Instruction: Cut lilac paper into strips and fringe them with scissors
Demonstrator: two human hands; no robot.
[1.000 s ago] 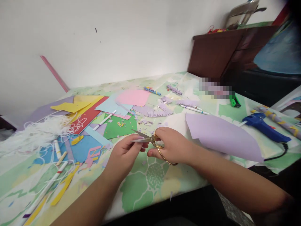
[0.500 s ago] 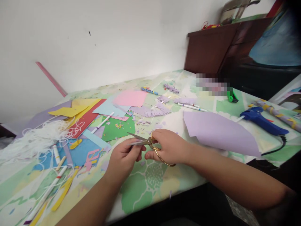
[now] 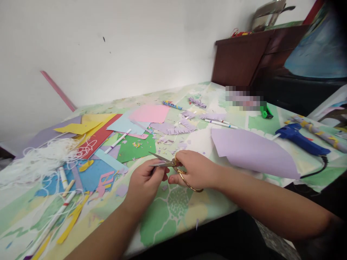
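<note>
Gold-handled scissors are in my right hand, its fingers through the loops, the blades parted and pointing left. My left hand is closed right at the blades, thumb and fingers pinched together; what it holds, if anything, is hidden. Both hands are above the near part of the table. Beyond them lie a green paper sheet strewn with small scraps and some fringed lilac strips. A large curled lilac sheet rests to the right of my right hand.
A blue glue gun with a black cord lies at the right. On the left are tangled white string, coloured papers, markers and yellow strips. A wrapped blue stick lies toward the wall. A dark wooden cabinet stands behind.
The view has shifted very slightly. Both hands and the scissors stay in nearly the same place, with the blades still parted.
</note>
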